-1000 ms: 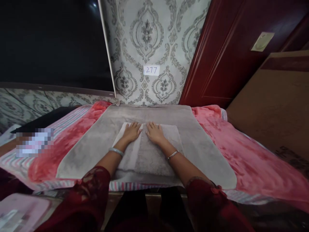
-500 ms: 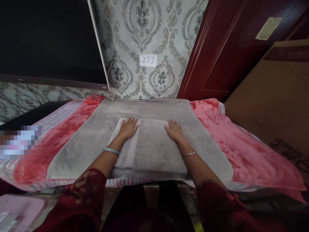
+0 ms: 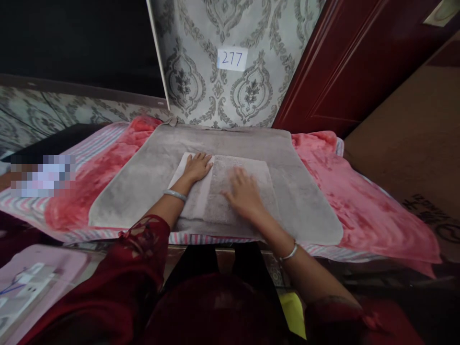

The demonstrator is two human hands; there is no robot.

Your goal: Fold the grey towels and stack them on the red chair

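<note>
A folded grey towel (image 3: 223,201) with a lighter strip on its left side lies on a larger grey cloth (image 3: 136,187). My left hand (image 3: 199,167) rests flat on the towel's upper left part, fingers stretched out. Above the middle right of the towel is my right hand (image 3: 246,193), fingers spread and smeared by motion. Whether the right palm touches the towel I cannot tell. Neither hand grips anything.
A red plush blanket (image 3: 362,201) with striped edging lies under the grey cloth. A dark screen (image 3: 75,43) stands back left, a large cardboard box (image 3: 402,129) at right. A pink stool-like surface (image 3: 68,261) is low left. A paper marked 277 (image 3: 232,58) hangs on the wall.
My right hand has moved left and toward me, from the towel's upper right corner to over its middle. My left hand stays on the upper left. The whole view has shifted upward.
</note>
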